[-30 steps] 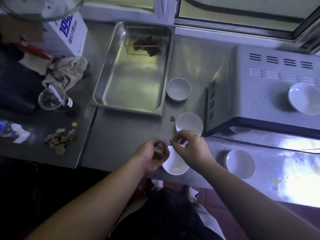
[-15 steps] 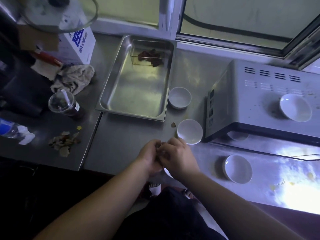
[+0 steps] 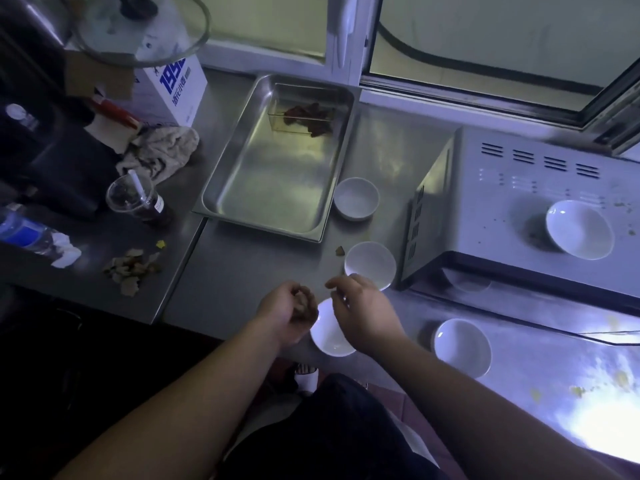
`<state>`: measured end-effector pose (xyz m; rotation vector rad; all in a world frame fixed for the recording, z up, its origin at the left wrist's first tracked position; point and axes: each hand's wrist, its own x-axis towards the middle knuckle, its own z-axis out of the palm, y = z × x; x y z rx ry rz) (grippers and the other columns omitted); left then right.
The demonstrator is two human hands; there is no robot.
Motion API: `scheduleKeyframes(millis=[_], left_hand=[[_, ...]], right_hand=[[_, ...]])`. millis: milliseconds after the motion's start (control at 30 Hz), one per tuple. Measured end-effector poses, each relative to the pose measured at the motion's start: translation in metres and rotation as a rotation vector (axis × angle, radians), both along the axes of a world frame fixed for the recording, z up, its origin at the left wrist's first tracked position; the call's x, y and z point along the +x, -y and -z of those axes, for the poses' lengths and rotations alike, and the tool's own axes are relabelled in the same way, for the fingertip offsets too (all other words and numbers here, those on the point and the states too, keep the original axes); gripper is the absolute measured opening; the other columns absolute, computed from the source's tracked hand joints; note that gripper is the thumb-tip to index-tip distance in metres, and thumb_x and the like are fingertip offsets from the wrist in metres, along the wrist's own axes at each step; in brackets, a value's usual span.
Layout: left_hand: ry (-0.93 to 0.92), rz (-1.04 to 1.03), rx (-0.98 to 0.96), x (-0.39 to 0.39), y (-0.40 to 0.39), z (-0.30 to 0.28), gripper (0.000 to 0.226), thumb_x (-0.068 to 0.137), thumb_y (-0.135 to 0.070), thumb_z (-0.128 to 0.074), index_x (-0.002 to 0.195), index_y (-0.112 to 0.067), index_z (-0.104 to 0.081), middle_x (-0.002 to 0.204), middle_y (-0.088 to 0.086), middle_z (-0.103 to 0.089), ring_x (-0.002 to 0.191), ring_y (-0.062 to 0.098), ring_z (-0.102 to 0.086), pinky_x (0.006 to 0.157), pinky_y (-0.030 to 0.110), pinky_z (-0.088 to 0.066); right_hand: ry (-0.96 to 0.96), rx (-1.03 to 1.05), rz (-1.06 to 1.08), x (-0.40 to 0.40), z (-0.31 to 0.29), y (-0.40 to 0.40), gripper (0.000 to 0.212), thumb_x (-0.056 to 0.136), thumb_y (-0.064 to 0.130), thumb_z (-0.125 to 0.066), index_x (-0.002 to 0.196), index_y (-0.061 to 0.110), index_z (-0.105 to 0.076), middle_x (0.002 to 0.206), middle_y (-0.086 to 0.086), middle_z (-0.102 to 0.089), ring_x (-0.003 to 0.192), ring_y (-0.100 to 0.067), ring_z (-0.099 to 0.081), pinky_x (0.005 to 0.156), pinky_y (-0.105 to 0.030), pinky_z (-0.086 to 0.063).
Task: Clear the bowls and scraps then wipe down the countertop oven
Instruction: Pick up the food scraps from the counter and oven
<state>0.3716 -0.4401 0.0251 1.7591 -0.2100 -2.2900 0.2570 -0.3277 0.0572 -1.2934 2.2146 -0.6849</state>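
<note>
Left fingers (image 3: 304, 308) curled around a small clump of scraps (image 3: 300, 301), holding it in the cupped palm. Left hand (image 3: 287, 315) sits at the near edge of the worktop (image 3: 242, 271), knuckles up, thumb side toward the other hand, just left of the nearest bowl (image 3: 330, 336). Left forearm runs in from lower left.

Right fingers (image 3: 337, 289) loosely bent, tips pointing left toward the left hand, small gap between the two hands. Can't tell if anything is pinched in them; looks like nothing. Right hand (image 3: 360, 306) hovers over the nearest bowl's right rim and covers the near edge of the second bowl (image 3: 370, 263). Right forearm comes in from lower right.

Nearest bowl: white, upright, at the worktop's front edge, partly overhanging it, between and under the two hands.

Other bowls:
- second bowl just beyond the right hand, beside the oven's left side, one loose scrap (image 3: 339, 251) just left of it
- third bowl (image 3: 356, 199) further back, beside the steel tray (image 3: 277, 188)
- fourth bowl (image 3: 462, 348) on the worktop right of the right forearm, in front of the oven
- fifth bowl (image 3: 580, 228) on top of the oven (image 3: 502, 202), crumbs scattered round it

Pile of scraps (image 3: 133, 266) on the left worktop section, well apart from the hands. Rag (image 3: 162, 150) bunched further back on the left.
</note>
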Motion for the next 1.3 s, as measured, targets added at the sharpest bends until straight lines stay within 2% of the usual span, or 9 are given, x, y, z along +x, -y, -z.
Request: scheduleKeyframes(millis=[133, 233, 400, 567, 700, 933, 1167, 1300], left_hand=[[0.024, -0.078, -0.017, 0.01, -0.006, -0.001, 0.03, 0.093, -0.008, -0.048, 0.063, -0.008, -0.05, 0.058, 0.007, -0.048, 0.051, 0.017, -0.05, 0.046, 0.021, -0.049], [0.012, -0.174, 0.011, 0.021, -0.009, 0.006, 0.026, 0.094, -0.008, -0.049, 0.067, -0.011, -0.05, 0.065, 0.005, -0.048, 0.061, 0.014, -0.05, 0.049, 0.023, -0.052], [-0.008, -0.227, 0.059, 0.035, -0.004, 0.014, 0.021, 0.092, -0.004, -0.051, 0.071, -0.01, -0.05, 0.067, 0.004, -0.051, 0.063, 0.012, -0.053, 0.055, 0.024, -0.054], [-0.011, -0.203, 0.113, 0.039, 0.018, 0.022, 0.02, 0.093, -0.005, -0.051, 0.073, -0.007, -0.054, 0.064, 0.006, -0.055, 0.063, 0.015, -0.054, 0.052, 0.025, -0.055], [0.006, -0.147, 0.144, 0.043, 0.042, 0.034, 0.02, 0.092, -0.006, -0.051, 0.073, -0.008, -0.055, 0.063, 0.006, -0.056, 0.063, 0.016, -0.054, 0.051, 0.024, -0.055], [0.05, -0.044, 0.148, 0.048, 0.074, 0.049, 0.025, 0.09, -0.005, -0.054, 0.066, -0.009, -0.055, 0.064, 0.007, -0.053, 0.057, 0.017, -0.054, 0.051, 0.025, -0.054], [0.074, 0.069, 0.143, 0.049, 0.086, 0.056, 0.022, 0.091, -0.009, -0.053, 0.069, -0.01, -0.057, 0.067, 0.007, -0.055, 0.057, 0.016, -0.056, 0.051, 0.025, -0.054], [0.065, 0.058, 0.176, 0.045, 0.09, 0.057, 0.024, 0.094, -0.009, -0.053, 0.07, -0.009, -0.056, 0.065, 0.006, -0.055, 0.058, 0.016, -0.054, 0.05, 0.025, -0.055]], right_hand=[[-0.007, 0.17, -0.008, -0.029, 0.011, 0.002, 0.031, 0.1, 0.017, -0.05, 0.124, 0.018, -0.07, 0.121, -0.006, -0.068, 0.108, -0.026, -0.063, 0.083, -0.034, -0.049], [-0.002, 0.249, -0.067, -0.037, 0.021, 0.013, 0.032, 0.098, 0.018, -0.05, 0.124, 0.02, -0.069, 0.12, -0.006, -0.069, 0.109, -0.026, -0.064, 0.087, -0.034, -0.052], [-0.05, 0.373, -0.196, -0.031, 0.034, 0.041, 0.033, 0.097, 0.021, -0.05, 0.124, 0.025, -0.068, 0.119, -0.005, -0.068, 0.111, -0.027, -0.063, 0.089, -0.034, -0.051], [-0.131, 0.481, -0.326, -0.022, 0.051, 0.066, 0.031, 0.098, 0.023, -0.051, 0.124, 0.027, -0.067, 0.125, -0.002, -0.067, 0.114, -0.026, -0.063, 0.091, -0.035, -0.052], [-0.177, 0.619, -0.344, -0.018, 0.067, 0.087, 0.023, 0.094, 0.02, -0.053, 0.11, 0.026, -0.068, 0.116, -0.002, -0.067, 0.108, -0.028, -0.064, 0.082, -0.033, -0.05], [-0.241, 0.799, -0.332, 0.0, 0.093, 0.108, 0.026, 0.091, 0.021, -0.057, 0.114, 0.024, -0.068, 0.121, -0.002, -0.069, 0.111, -0.029, -0.067, 0.078, -0.034, -0.047], [-0.291, 0.856, -0.302, 0.01, 0.104, 0.114, 0.031, 0.09, 0.013, -0.057, 0.119, 0.02, -0.068, 0.12, -0.002, -0.071, 0.111, -0.027, -0.07, 0.073, -0.032, -0.044], [-0.344, 0.75, -0.275, 0.003, 0.097, 0.117, 0.024, 0.091, 0.02, -0.058, 0.113, 0.022, -0.067, 0.118, -0.004, -0.072, 0.113, -0.029, -0.067, 0.087, -0.033, -0.047]])
